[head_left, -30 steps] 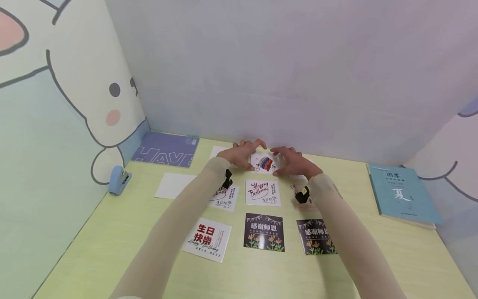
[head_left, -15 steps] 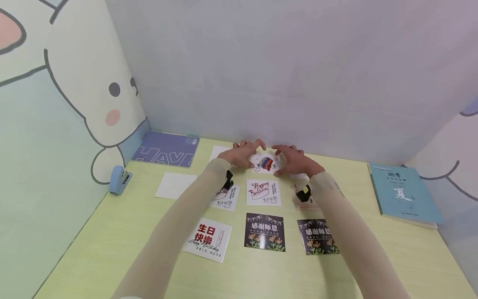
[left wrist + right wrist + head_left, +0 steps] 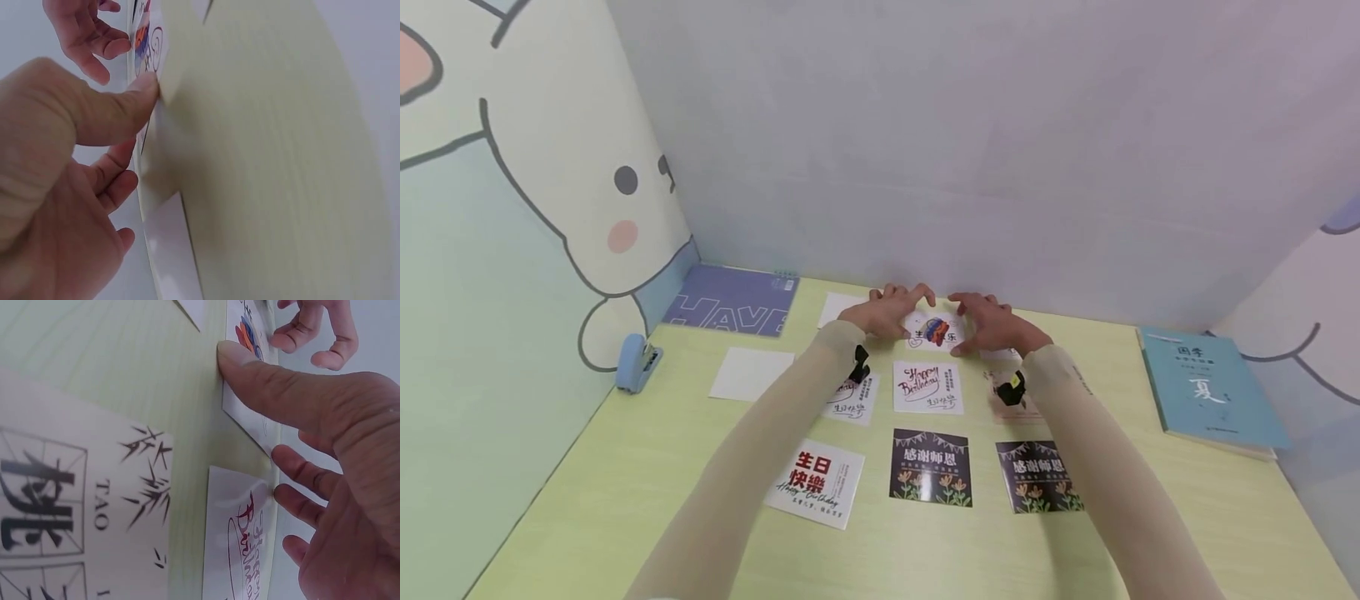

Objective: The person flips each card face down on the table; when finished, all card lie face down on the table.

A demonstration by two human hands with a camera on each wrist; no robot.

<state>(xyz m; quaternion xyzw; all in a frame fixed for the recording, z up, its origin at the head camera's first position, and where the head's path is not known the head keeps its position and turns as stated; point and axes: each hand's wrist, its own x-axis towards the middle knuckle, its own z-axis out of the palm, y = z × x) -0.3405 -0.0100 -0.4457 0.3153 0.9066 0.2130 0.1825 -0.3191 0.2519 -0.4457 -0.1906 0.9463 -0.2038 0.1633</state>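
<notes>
Glossy paper cards (image 3: 930,467) lie on a smooth, matt pale-green wood-grain table (image 3: 1150,500), beside a plastic stapler (image 3: 636,363).

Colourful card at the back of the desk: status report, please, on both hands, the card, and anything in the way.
Left hand and right hand touch the colourful card at its sides. Card flat on the desk. Happy Birthday card just in front, apart.

White card (image 3: 934,330) — blue-and-red motif, pale yellow-green table (image 3: 625,475), teal book (image 3: 1210,387)
</notes>
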